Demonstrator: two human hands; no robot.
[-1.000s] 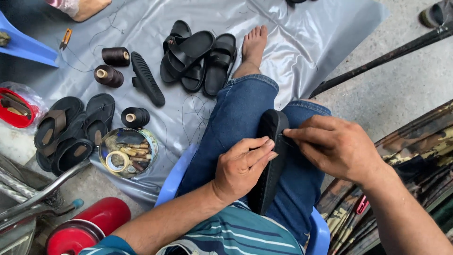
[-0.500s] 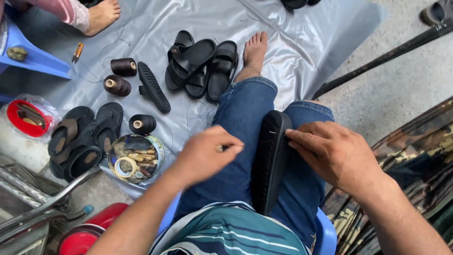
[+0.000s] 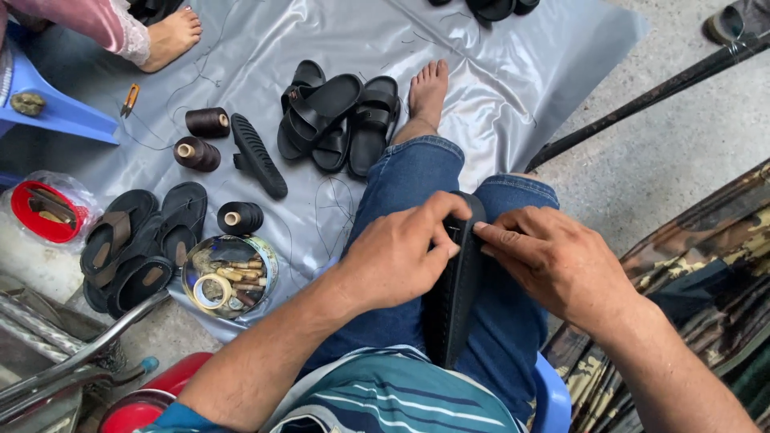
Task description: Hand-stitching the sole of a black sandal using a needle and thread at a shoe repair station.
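Note:
A black rubber sandal sole [image 3: 454,297] stands on edge between my knees, over my blue jeans. My left hand [image 3: 397,255] lies against its left side with the thumb and fingers curled over the upper edge. From the other side my right hand [image 3: 557,263] pinches the same upper edge with its fingertips. Both hands meet near the top of the sole. My bare foot [image 3: 427,95] rests on the grey plastic sheet [image 3: 513,88] ahead.
On the sheet lie a pile of black sandals [image 3: 337,120], a loose sole [image 3: 258,156], three dark thread spools [image 3: 207,123], more sandals [image 3: 136,244] and a round tin of small tools [image 3: 228,277]. Another person's foot [image 3: 168,36] is at top left. A blue stool [image 3: 56,112] stands left.
My left hand lifted off the sole, swung out to the left, then came back and now grips the sole's upper edge. The right hand stayed on the sole.

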